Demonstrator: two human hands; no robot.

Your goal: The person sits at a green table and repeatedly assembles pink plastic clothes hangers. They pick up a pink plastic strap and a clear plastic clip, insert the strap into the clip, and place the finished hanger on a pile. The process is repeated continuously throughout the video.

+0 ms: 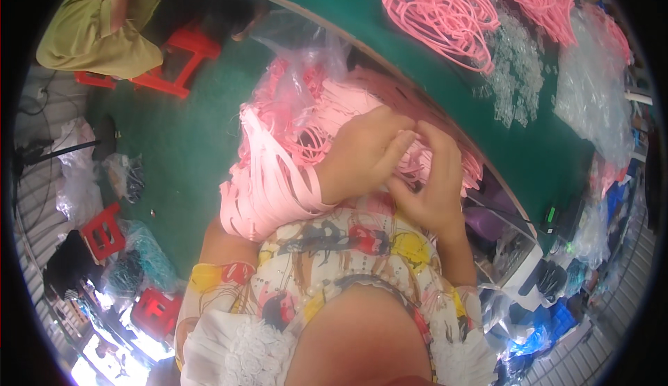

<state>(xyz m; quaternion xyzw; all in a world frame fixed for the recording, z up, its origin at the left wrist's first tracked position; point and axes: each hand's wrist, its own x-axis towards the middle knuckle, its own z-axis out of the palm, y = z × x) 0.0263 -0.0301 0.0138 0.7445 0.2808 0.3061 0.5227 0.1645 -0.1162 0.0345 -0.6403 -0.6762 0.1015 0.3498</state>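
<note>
Many flat pale-pink straps [268, 194] are looped round my left forearm and hang off its outer side. My left hand [365, 148] is closed, its fingertips pinched together in front of my body. Close against it is my right hand [437, 180], fingers bent and touching near the left fingertips. Whatever they pinch is too small or hidden to make out. Beneath and beyond both hands lies a heap of pink straps [341, 107], partly covered by a clear plastic bag [296, 97].
A green table [334, 3] curves past ahead and to the right. On it lie bundles of pink cord [442, 13], small clear plastic pieces [515, 73] and a clear bag [591, 80]. Red stools [184, 59] and another person [97, 34] are at the far left.
</note>
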